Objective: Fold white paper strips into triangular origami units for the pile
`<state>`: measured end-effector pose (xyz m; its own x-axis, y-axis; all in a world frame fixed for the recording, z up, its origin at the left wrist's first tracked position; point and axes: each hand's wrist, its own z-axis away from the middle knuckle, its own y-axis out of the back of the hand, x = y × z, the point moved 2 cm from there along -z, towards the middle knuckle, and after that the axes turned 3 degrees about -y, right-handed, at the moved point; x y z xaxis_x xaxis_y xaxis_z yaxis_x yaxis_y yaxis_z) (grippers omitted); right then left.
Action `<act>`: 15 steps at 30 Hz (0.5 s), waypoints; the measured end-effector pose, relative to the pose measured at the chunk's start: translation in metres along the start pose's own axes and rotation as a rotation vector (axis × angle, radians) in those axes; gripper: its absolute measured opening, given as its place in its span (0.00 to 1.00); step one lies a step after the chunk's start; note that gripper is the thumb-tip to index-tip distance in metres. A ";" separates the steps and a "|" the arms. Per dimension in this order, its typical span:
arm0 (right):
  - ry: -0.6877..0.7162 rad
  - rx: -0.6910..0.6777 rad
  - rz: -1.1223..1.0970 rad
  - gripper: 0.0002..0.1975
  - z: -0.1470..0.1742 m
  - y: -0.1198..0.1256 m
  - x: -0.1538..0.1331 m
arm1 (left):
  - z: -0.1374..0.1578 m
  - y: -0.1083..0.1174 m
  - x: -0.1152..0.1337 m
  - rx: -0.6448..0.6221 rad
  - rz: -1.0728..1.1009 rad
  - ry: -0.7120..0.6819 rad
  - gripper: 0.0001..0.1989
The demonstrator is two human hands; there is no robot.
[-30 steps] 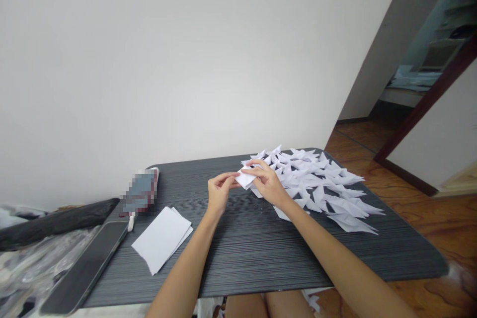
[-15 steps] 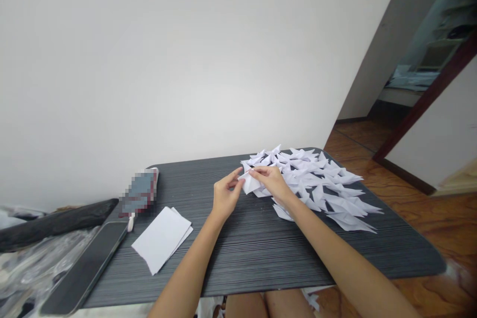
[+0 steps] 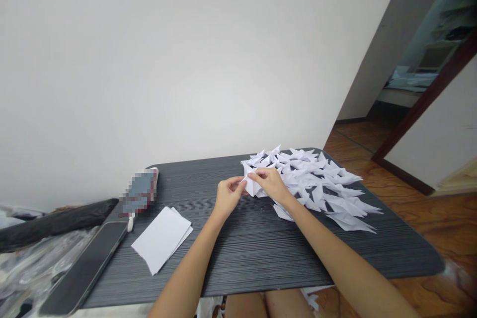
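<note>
A small piece of folded white paper [image 3: 252, 187] is held up between both hands, over the middle of the dark table. My left hand [image 3: 228, 196] pinches its left side between thumb and fingers. From the right, my right hand [image 3: 271, 183] grips its upper part with the thumb and forefinger. Close behind and to the right lies a spread of folded white paper boats [image 3: 313, 176], partly hidden by my right hand and forearm. The exact folds of the held piece are too small to make out.
On the left of the dark striped table [image 3: 261, 263] lie a short stack of white paper sheets [image 3: 162, 238], a phone [image 3: 89, 263] and a blurred-out packet [image 3: 139, 193]. A white wall [image 3: 186, 59] stands right behind the table. Plastic-wrapped things [image 3: 55, 258] lie beyond its left edge.
The left hand has shifted slightly right and down, its fingers now closer against the folded paper. The right hand has barely moved and keeps its grip.
</note>
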<state>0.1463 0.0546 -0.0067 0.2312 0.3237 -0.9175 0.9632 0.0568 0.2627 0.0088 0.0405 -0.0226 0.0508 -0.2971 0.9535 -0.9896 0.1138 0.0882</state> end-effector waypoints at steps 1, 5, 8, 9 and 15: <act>0.033 0.006 0.048 0.14 0.000 0.000 0.000 | 0.000 0.000 0.000 -0.021 -0.022 0.002 0.15; 0.022 -0.069 0.085 0.15 0.001 -0.003 0.000 | 0.001 0.001 0.004 0.021 -0.072 -0.007 0.14; -0.061 -0.120 0.035 0.15 0.003 -0.002 0.000 | 0.001 -0.001 0.007 -0.021 -0.011 0.033 0.14; -0.067 -0.127 0.034 0.15 0.004 -0.001 -0.001 | 0.001 -0.002 0.008 -0.067 0.012 0.057 0.14; -0.008 -0.268 0.070 0.16 0.011 -0.002 -0.008 | 0.002 0.002 0.010 -0.139 -0.074 0.033 0.15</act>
<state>0.1442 0.0412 -0.0027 0.2981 0.3287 -0.8962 0.8743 0.2828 0.3945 0.0072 0.0355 -0.0137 0.1294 -0.2780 0.9518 -0.9551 0.2232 0.1950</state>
